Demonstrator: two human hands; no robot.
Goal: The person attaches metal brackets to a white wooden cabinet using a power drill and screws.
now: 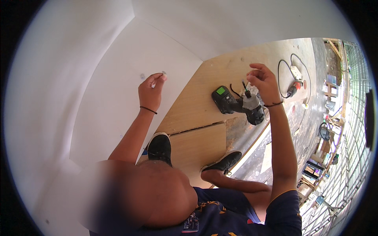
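Note:
My left hand [151, 89] is raised in front of a white panel [118, 90], its thumb and fingers pinched together. A tiny pale speck shows at the fingertips, too small to name. Over the plywood, my right hand [265, 82] has its thumb and fingertips drawn close together and the forefinger a little raised. Whatever those fingertips hold, if anything, I cannot make out. Just below and left of that hand lies a cordless drill [252, 103], dark and grey with a green patch on its battery [221, 91]. Its bit points up close to the right hand's fingers, without any grip on the tool.
White panels [173, 23] enclose the left and top. Plywood sheets [197, 145] lie underfoot, near my black shoes [159, 148]. A black cable [279, 74] loops round a white socket block [296, 72] at the right. Beyond are cluttered shelves and a mesh wall [356, 118].

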